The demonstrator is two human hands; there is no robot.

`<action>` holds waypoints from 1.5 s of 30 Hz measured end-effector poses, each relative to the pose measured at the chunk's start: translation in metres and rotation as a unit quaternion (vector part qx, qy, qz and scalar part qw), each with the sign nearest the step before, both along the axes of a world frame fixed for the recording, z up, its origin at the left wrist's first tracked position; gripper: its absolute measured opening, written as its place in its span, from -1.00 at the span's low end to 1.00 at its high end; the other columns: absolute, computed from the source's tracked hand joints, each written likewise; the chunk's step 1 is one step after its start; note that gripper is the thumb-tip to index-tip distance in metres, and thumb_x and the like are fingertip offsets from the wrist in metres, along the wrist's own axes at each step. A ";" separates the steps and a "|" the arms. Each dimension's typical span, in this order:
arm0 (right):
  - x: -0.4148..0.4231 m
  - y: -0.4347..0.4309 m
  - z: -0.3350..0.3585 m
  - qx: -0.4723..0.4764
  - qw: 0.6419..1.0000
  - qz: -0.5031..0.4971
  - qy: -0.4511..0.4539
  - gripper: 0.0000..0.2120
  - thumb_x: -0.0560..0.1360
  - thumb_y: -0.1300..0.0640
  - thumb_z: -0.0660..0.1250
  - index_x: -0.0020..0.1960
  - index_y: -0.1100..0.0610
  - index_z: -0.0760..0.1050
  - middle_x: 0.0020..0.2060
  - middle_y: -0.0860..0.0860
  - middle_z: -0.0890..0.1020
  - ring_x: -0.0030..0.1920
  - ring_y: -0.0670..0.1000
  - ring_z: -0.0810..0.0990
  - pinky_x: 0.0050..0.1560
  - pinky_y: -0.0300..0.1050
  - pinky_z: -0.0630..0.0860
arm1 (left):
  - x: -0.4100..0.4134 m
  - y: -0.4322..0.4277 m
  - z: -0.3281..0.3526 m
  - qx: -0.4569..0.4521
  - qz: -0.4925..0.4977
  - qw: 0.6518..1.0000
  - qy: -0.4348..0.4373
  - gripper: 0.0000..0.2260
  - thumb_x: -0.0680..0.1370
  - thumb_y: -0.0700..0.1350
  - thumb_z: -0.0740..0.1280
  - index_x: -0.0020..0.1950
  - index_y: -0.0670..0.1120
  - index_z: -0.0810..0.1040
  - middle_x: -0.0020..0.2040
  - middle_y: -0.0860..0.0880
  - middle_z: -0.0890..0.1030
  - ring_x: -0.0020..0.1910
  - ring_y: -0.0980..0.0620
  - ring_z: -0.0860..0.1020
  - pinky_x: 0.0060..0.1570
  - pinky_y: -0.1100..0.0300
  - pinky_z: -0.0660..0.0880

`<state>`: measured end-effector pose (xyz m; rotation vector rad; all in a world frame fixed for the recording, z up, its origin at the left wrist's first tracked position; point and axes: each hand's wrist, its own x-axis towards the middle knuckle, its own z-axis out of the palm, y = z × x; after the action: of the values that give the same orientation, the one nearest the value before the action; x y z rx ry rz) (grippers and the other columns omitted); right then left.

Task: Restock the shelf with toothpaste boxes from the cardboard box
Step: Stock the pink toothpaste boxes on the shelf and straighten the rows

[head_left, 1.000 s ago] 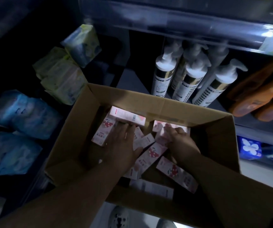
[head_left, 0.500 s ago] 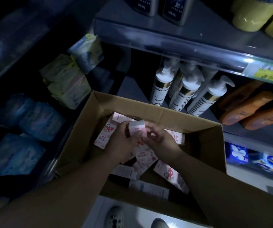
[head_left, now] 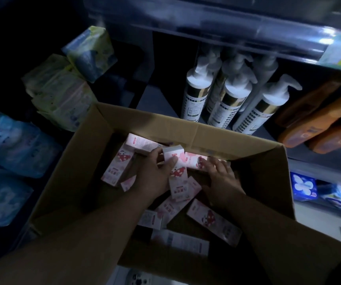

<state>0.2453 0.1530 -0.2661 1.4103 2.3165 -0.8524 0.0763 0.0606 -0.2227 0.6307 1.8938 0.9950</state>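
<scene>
Pink-white toothpaste box now gripped by left hand alone, raised inside cardboard box. Right hand has let go, fingers spread on second box by far wall. Likely gathering several before shelf.

Both bare forearms reach in over the near edge of the cardboard box; the left forearm enters from the near left corner and the right forearm from the near right. The left hand grips an upright toothpaste box, its thumb pressed on the front face and its fingers curled behind. The right hand lies palm down near the far edge, its fingers spread and its fingertips touching a flat toothpaste box.
</scene>
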 end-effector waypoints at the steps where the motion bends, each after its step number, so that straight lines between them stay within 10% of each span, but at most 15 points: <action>1: 0.000 -0.002 -0.002 0.020 1.000 0.000 -0.003 -0.28 0.51 -0.14 0.26 0.56 -0.17 -0.03 0.57 -0.07 -0.02 0.56 0.14 -0.11 0.52 0.18 -0.04 | 0.000 0.002 -0.003 -0.003 0.002 1.000 0.000 -0.61 0.60 0.05 0.25 0.41 0.01 0.37 0.22 0.03 0.56 -0.15 0.33 0.46 -0.49 0.56 0.37; 17: 0.007 -0.033 0.009 0.152 0.986 -0.067 -0.018 -0.48 0.56 -0.04 0.17 0.47 0.07 0.19 0.32 0.11 0.36 0.22 0.12 0.40 0.14 -0.04 0.40 | 0.002 0.000 0.029 0.039 0.036 0.998 -0.022 -0.76 0.57 0.06 0.29 0.22 0.07 0.53 -0.03 0.08 0.68 -0.06 0.11 0.63 -0.12 0.17 0.55; 28: -0.024 -0.067 0.230 -0.015 0.924 -0.162 0.347 -0.73 0.48 -0.10 0.40 0.02 -0.15 0.31 -0.08 -0.13 0.60 -0.10 -0.16 0.58 -0.12 -0.16 0.54 | -0.014 -0.036 0.217 0.160 0.108 0.980 -0.045 -0.81 0.54 0.01 0.36 0.13 0.04 0.56 0.00 -0.06 0.68 0.01 -0.11 0.65 0.07 -0.17 0.56; 35: -0.033 -0.089 0.346 -0.107 0.877 -0.044 0.467 -0.56 0.38 0.07 0.54 0.09 -0.12 0.35 -0.02 -0.10 0.64 -0.09 -0.19 0.63 -0.05 -0.04 0.62 | -0.008 -0.107 0.352 0.245 0.173 0.954 -0.013 -0.81 0.59 -0.15 0.31 0.19 -0.11 0.54 -0.10 -0.03 0.66 -0.29 0.12 0.62 -0.34 0.23 0.53; 45: -0.056 -0.191 0.453 -0.227 0.812 0.127 0.522 -0.43 0.35 0.26 0.55 0.28 -0.01 0.44 0.01 0.01 0.70 0.01 0.01 0.69 0.00 0.08 0.65 | 0.022 -0.246 0.469 0.271 0.261 0.922 0.089 -0.76 0.60 -0.12 0.28 0.27 -0.06 0.52 0.02 -0.08 0.68 -0.01 -0.08 0.66 0.00 -0.03 0.61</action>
<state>0.1890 -0.0381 0.1868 0.3744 2.5325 -2.3030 0.0980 -0.1859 0.2467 0.5424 1.9957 1.9030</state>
